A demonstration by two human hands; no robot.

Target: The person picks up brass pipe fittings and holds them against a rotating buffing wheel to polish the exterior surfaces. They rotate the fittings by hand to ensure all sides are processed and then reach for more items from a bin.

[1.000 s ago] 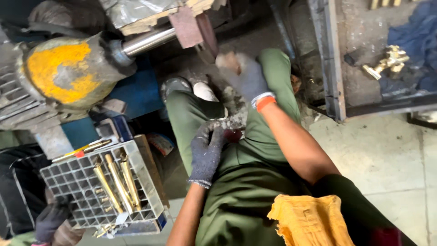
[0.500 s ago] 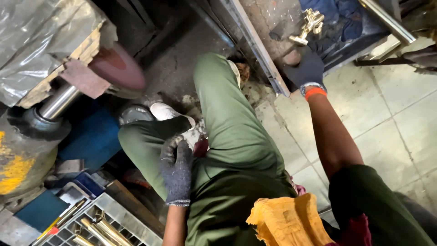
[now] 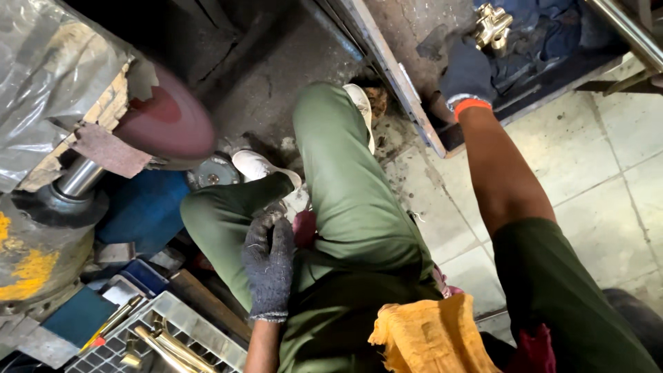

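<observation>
My right hand (image 3: 469, 72), in a dark glove with an orange cuff, reaches far out to the upper right. Its fingertips close on a brass fitting (image 3: 492, 26) over a blue cloth (image 3: 545, 34) inside a metal tray. My left hand (image 3: 269, 266), in a grey knitted glove, lies on my green trouser leg (image 3: 345, 200). Its fingers rest loosely beside a small pinkish-red thing (image 3: 304, 228) in my lap and hold nothing.
A maroon buffing wheel (image 3: 166, 121) on a steel shaft sits at the left, with a yellow-stained motor housing (image 3: 27, 269) below it. A wire basket (image 3: 207, 345) with brass handles stands at bottom left. A yellow cloth (image 3: 428, 335) lies on my lap. The tray's steel rim (image 3: 394, 76) borders the tiled floor (image 3: 608, 173).
Both hands were together on a metal part in my lap. My right hand has since swung out to the tray on the right, and my view turned that way. The left hand stayed on my leg.
</observation>
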